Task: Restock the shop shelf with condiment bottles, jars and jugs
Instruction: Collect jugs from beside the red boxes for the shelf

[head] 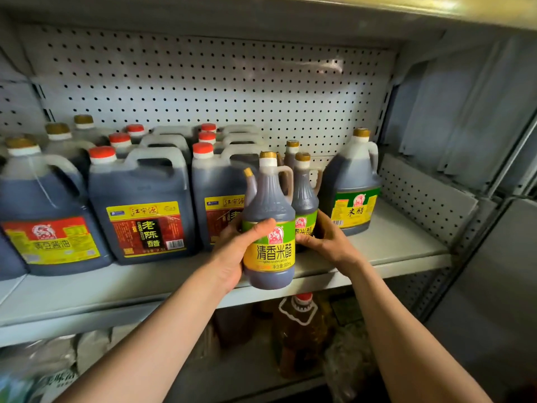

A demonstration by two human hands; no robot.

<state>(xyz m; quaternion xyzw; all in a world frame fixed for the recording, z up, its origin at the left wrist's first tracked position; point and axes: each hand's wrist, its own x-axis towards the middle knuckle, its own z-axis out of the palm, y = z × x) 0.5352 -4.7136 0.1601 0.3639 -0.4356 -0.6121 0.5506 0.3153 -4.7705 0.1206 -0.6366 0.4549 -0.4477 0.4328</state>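
Vinegar bottle [268, 225], dark liquid, gold cap, green-yellow label, upright at shelf [401, 242] front edge. Left hand [238, 248] fingers wrapped around it. Right hand [327, 237] fingers closed on second bottle [305, 196] just behind. Jugs [142, 205] left.

A: From where do we look?

B: We have one view only, a wide-angle camera worn on the head. It faces forward and slightly down at the pale grey metal shelf board [392, 245], close enough that both forearms run in from the near edge.

A: How far does our sight reach?

B: To the white perforated back panel [203, 82] at the far side. The underside of the upper grey shelf [261, 13] caps the top, and on the right we catch the grey side panels [465, 112].

A: And below?

B: The dim lower shelf [247, 373] shows at the near bottom. Straight edges bow toward the frame's borders.
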